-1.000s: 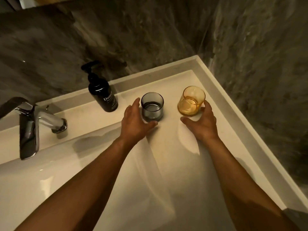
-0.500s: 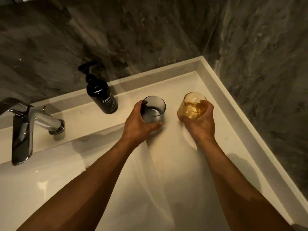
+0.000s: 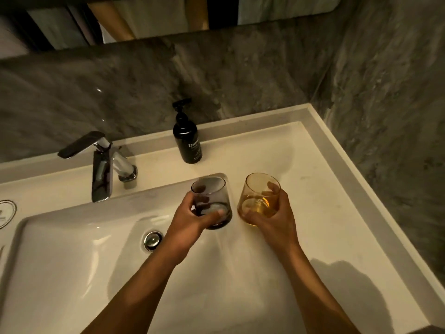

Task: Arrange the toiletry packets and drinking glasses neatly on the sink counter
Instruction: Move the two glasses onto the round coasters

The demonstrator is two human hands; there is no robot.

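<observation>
My left hand (image 3: 190,220) grips a smoky grey glass (image 3: 212,201), held tilted above the right edge of the basin. Just to its right, my right hand (image 3: 277,218) wraps an amber glass (image 3: 260,196), also lifted off the white sink counter (image 3: 301,165). The two glasses are side by side and nearly touching. A round white item with a dark ring (image 3: 6,213) shows at the far left edge, cut off; no other toiletry packets are visible.
A black pump bottle (image 3: 187,143) stands at the back of the counter near the grey marble wall. A chrome faucet (image 3: 103,165) sits left of it above the basin (image 3: 72,261) with its drain (image 3: 152,240). A raised rim borders the counter's right side.
Both hands closed around the glasses and lifted them off the counter toward me. My view has swung left, bringing the faucet, the drain and a mirror edge into sight.
</observation>
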